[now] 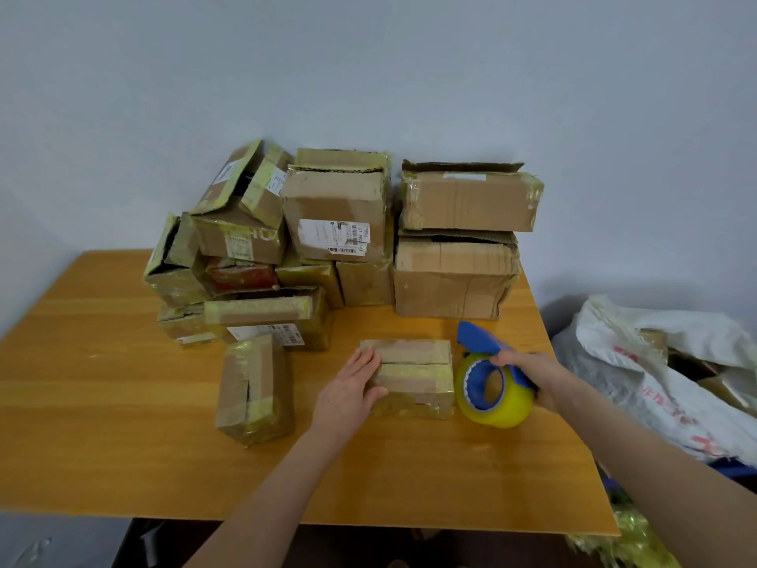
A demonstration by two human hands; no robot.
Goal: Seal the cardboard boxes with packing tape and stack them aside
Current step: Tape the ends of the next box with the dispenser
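Bracing a small cardboard box (413,375) near the middle of the tabletop (102,403), a person's left hand (352,387) lies flat against its left end, grip apart, while the right hand (528,373), grip clamped on a blue tape dispenser (493,383), sits just beside it. Crumpled and banded with yellowed tape, the box looks light and fairly stiff, and best held by its ends.

Tabletop (102,403): wood-grain surface, smooth with a soft sheen. Stacked boxes (450,280): matt brown corrugated cardboard, creased and scuffed, banded with glossy yellowish tape (262,309) (wrinkled at the corners); white paper labels (332,235). Tape roll (506,407): glossy, translucent yellow film. Dispenser (479,336): smooth blue plastic. Sack (655,383): white woven material, crinkled. Wall (368,75): matt paint.
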